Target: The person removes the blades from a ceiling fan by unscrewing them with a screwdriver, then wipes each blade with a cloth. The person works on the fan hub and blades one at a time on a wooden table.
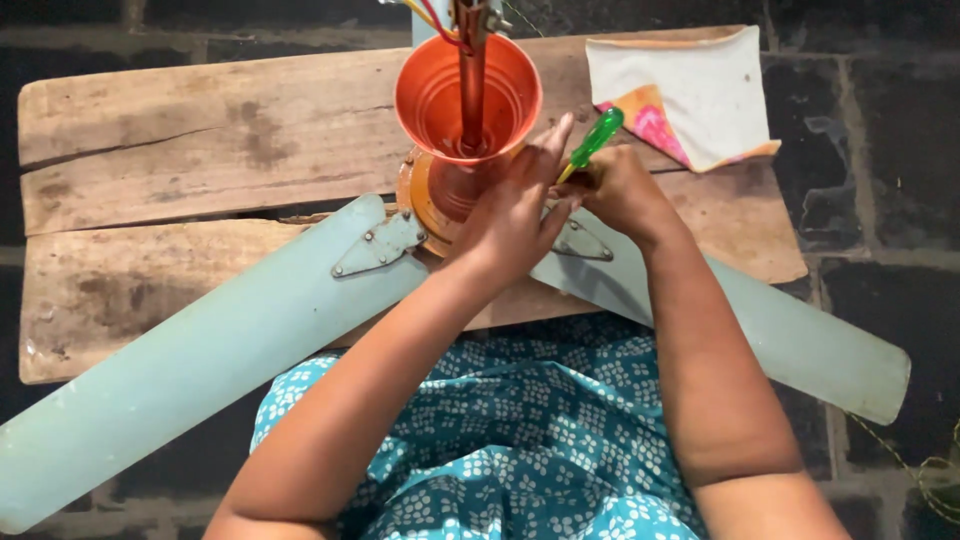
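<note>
The bench (200, 130) is made of old wooden planks, worn and stained, with a long crack in the far plank and a dark gap between the planks. On it lies a fan (440, 185) with an orange middle and pale blue blades: one blade (200, 360) sticks out past the near edge on the left side, and another blade (790, 340) hangs off the right side. A folded cloth (700, 80), white with a pink and orange patch, lies on the far right corner, apart from the fan.
</note>
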